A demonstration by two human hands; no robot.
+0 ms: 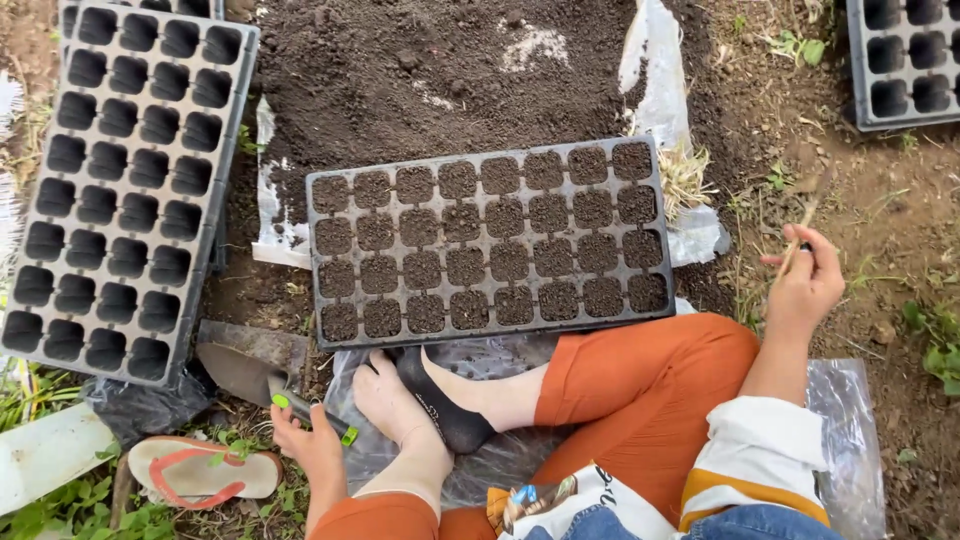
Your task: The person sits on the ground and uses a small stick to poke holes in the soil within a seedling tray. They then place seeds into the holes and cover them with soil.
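I sit cross-legged in orange trousers on a clear plastic sheet. A dark seedling tray with soil in every cell lies before my feet. My left hand is closed on the green-trimmed handle of a garden trowel, whose blade rests on the ground beside the tray's near left corner. My right hand is out to the right of the tray, pinching a thin dry stick above bare ground.
A heap of dark potting soil on white plastic lies behind the filled tray. Stacked empty cell trays sit at left, another tray at top right. A sandal lies at lower left among weeds.
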